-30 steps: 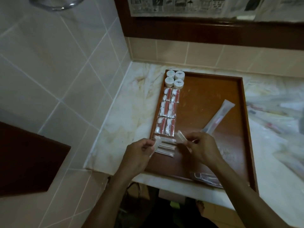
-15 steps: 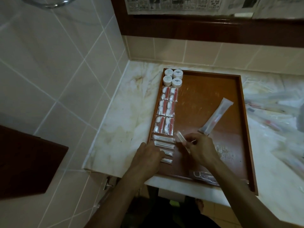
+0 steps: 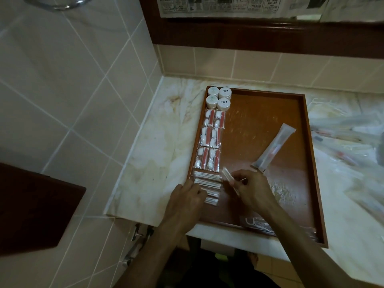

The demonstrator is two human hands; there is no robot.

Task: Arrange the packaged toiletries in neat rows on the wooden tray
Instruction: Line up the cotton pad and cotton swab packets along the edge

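A wooden tray (image 3: 261, 113) lies on the marble counter. Down its left side run several white round jars (image 3: 219, 98), then red-and-white sachets (image 3: 210, 140) in pairs, then a stack of thin white cotton-swab packets (image 3: 207, 179). My left hand (image 3: 185, 196) rests, fingers curled, on the lower swab packets at the tray's left edge. My right hand (image 3: 251, 187) pinches one or two thin swab packets (image 3: 226, 174) just right of the stack. A clear toothbrush sachet (image 3: 272, 149) lies slanted mid-tray. Another clear packet (image 3: 257, 223) lies near the front rim.
Blurred loose plastic packets (image 3: 342, 138) lie scattered on the counter (image 3: 166, 146) right of the tray. Tiled walls close the left and back. A dark wooden panel (image 3: 31, 208) sits low on the left, and a dark mirror frame (image 3: 249, 34) runs above.
My left hand has come down from holding packets onto the stack at the tray's left edge. The swab stack now lies in line. My right hand stays just right of it.
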